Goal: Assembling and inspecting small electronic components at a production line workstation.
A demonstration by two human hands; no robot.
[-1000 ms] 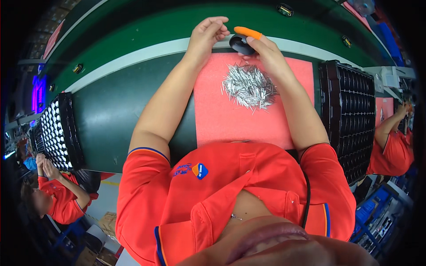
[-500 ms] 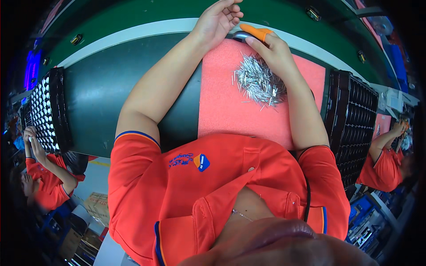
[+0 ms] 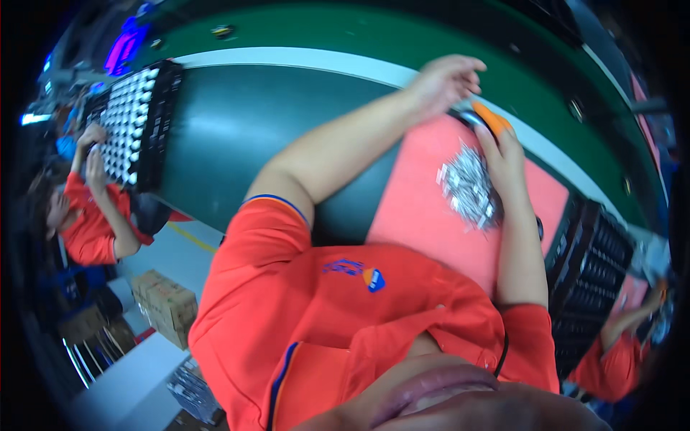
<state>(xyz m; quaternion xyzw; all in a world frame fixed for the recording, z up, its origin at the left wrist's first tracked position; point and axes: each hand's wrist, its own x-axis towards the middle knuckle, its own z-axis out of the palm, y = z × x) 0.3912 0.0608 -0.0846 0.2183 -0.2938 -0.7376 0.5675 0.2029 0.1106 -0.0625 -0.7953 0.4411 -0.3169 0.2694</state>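
A heap of thin silvery metal pins (image 3: 468,185) lies on a pink foam sheet (image 3: 424,172) on the dark green table. My right hand (image 3: 505,154), with an orange finger cot on one finger, is closed on a dark, shiny, rounded object (image 3: 468,117) at the sheet's far edge. The hand covers much of that object, so its kind is unclear. Just left of and beyond it, my left hand (image 3: 447,82) hovers with its fingers loosely bent and apart. Nothing shows in it, though motion blurs the fingertips.
A black tray with rows of white round pieces (image 3: 129,122) stands at the table's left end. Stacked black trays (image 3: 593,266) are to the right. A white rail borders a green surface beyond. People in red shirts sit at both sides; cardboard boxes (image 3: 164,305) stand lower left.
My view has swung, so the whole scene appears tilted and shifted right and down. Both hands keep nearly the same places relative to the foam sheet, and the right still grips the dark object.
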